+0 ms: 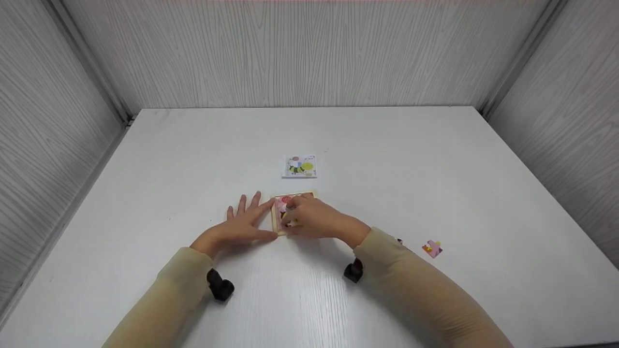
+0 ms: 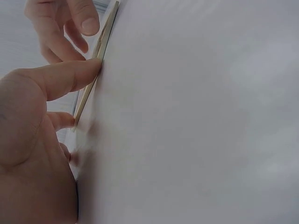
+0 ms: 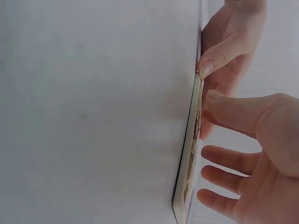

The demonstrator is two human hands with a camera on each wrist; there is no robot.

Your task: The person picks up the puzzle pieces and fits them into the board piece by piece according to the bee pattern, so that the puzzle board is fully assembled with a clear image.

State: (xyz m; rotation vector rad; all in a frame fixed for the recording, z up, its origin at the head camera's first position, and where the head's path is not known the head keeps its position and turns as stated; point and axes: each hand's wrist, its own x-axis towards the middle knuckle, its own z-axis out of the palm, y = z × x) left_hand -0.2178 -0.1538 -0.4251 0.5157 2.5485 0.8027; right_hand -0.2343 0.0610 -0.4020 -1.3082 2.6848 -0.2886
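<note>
A small square jigsaw puzzle in a pale wooden tray lies on the white table in front of me. My left hand is spread flat at its left side, with the thumb and index finger touching the tray's edge. Over the tray is my right hand, which covers much of the pink picture. In the right wrist view, the thumb and fingers of that hand are loosely bent at the puzzle surface. No piece shows between them. The left wrist view has the left thumb against the tray's side.
Beyond the tray lies a square picture card with a bee on it. A loose pink puzzle piece lies to the right. Another small dark bit peeks out beside the right sleeve. Panelled walls enclose the table.
</note>
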